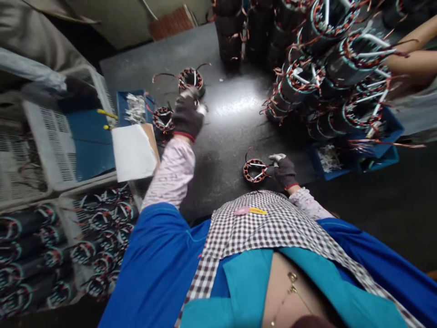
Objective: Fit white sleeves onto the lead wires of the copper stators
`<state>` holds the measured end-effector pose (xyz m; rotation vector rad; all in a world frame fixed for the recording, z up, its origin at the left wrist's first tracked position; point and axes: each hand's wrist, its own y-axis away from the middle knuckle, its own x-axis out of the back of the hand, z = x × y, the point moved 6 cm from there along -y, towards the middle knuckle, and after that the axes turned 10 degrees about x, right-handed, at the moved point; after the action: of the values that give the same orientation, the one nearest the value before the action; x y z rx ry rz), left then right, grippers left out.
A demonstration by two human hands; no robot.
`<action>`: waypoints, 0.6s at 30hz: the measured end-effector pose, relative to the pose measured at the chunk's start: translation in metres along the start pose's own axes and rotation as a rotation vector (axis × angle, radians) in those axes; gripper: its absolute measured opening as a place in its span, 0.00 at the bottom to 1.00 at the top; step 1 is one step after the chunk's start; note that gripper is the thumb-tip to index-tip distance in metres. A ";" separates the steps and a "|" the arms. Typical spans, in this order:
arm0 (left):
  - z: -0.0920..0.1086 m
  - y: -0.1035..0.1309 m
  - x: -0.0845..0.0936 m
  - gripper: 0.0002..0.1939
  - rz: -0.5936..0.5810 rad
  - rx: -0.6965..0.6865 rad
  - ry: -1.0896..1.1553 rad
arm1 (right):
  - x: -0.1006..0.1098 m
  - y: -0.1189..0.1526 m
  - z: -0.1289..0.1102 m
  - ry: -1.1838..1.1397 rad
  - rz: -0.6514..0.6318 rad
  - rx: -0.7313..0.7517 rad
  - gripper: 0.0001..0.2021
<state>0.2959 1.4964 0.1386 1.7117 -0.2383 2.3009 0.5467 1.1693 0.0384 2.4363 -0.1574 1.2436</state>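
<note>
My left hand (188,115), in a dark glove with pale fingertips, reaches to a wire-wound motor stator (201,86) at the back left. Its fingers are closed at the stator's near side and partly blurred. Loose copper leads stick out from the top of that stator. A second stator (164,119) stands just left of my left wrist. Close to my body, a third stator (254,171) shows a ring of copper coils and white sleeves. My gloved right hand (284,171) is at its right side, fingers pinched together on its leads.
Stacked stators (348,59) fill the right of the dark table (225,136). Blue bins (329,159) with white pieces stand below them. At left are a small blue bin (119,107), a white card (134,152) and crates (51,150). Another person's arm (414,64) reaches in at right.
</note>
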 end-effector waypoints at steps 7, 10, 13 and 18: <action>0.124 0.232 -0.121 0.30 -0.807 -0.178 -0.057 | -0.028 -0.038 -0.055 0.371 -0.529 0.428 0.22; 0.135 0.254 -0.153 0.32 -0.886 -0.113 -0.160 | -0.027 -0.041 -0.050 0.378 -0.601 0.442 0.20; 0.133 0.252 -0.165 0.22 -0.907 -0.074 -0.184 | -0.022 -0.032 -0.040 0.377 -0.622 0.424 0.20; 0.124 0.269 -0.156 0.19 -0.815 -0.057 -0.169 | -0.030 -0.014 -0.062 0.351 -0.489 0.577 0.21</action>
<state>0.3691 1.1877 0.0323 1.5691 0.3120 1.5422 0.4862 1.2041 0.0428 2.4017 0.9541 1.5910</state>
